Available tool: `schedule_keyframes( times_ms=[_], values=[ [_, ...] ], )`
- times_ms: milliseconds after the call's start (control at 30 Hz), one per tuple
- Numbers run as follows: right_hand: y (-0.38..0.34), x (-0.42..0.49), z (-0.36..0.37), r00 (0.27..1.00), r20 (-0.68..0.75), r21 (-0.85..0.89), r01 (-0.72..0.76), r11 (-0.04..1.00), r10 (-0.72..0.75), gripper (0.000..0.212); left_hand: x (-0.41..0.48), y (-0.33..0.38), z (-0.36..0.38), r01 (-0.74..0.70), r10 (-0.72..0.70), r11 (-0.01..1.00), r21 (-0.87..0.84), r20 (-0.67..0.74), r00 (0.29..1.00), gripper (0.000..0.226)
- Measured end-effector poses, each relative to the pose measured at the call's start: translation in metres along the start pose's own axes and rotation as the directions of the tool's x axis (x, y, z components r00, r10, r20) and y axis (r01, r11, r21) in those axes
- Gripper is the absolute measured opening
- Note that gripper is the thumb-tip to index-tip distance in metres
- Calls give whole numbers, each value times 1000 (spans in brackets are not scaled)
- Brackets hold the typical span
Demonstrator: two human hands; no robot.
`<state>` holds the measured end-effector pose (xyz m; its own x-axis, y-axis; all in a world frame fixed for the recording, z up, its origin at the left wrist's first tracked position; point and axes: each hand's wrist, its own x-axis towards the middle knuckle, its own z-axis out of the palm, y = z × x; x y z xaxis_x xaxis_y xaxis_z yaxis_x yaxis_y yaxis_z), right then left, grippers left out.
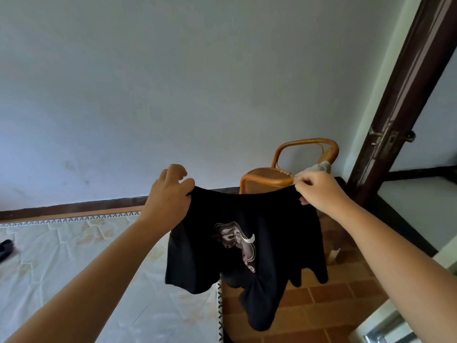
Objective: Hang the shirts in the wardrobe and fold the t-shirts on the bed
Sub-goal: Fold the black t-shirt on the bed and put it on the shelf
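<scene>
Both hands pinch the top edge of the black t-shirt [244, 246], left hand [170, 191] and right hand [319, 191] closed on it, holding it up over the bed [74, 256] edge. Bottom's bunched and twisted, so it'll probably land wrinkled or slide onto the floor [321, 300].

Two bare hands were in view, a left hand [170, 191] and a right hand [319, 191], each gripping the top edge of one black t-shirt [244, 243]. The t-shirt carried one printed graphic [237, 241] on its front. One bed [74, 268] with a pale patterned cover lay at the lower left, and one small dark item [5, 248], too cut off to identify, rested on it. One rattan chair [284, 169] stood behind the shirt, with one light cloth [317, 167] draped on it. One dark wooden door [405, 95] with one metal latch [385, 139] stood at the right.
</scene>
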<state>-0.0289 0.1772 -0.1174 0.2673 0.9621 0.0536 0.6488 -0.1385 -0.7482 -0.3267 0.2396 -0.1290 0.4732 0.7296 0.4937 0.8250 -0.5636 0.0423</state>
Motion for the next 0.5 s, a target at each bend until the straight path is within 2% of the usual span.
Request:
schedule_keyframes(
  times_ms=[67,167,267,400,500],
  values=[
    [2,-20,12,998,24,-27,67,997,-66,17,-19,-10,8,160,-143,965,-209,95,985,12],
    [5,-45,30,971,107,-53,222,974,-216,4,-46,-18,24,268,-233,918,-294,148,961,14],
    [28,-64,65,934,148,-213,352,911,-326,19,-77,-27,45,347,-304,870,-350,174,937,21],
    [68,-91,116,899,-91,-260,395,881,-429,10,-128,-30,78,389,-314,835,-389,244,917,16],
    [88,-122,152,863,-206,-314,388,867,-461,10,-169,-32,97,351,-237,878,-326,340,910,12]
  ],
)
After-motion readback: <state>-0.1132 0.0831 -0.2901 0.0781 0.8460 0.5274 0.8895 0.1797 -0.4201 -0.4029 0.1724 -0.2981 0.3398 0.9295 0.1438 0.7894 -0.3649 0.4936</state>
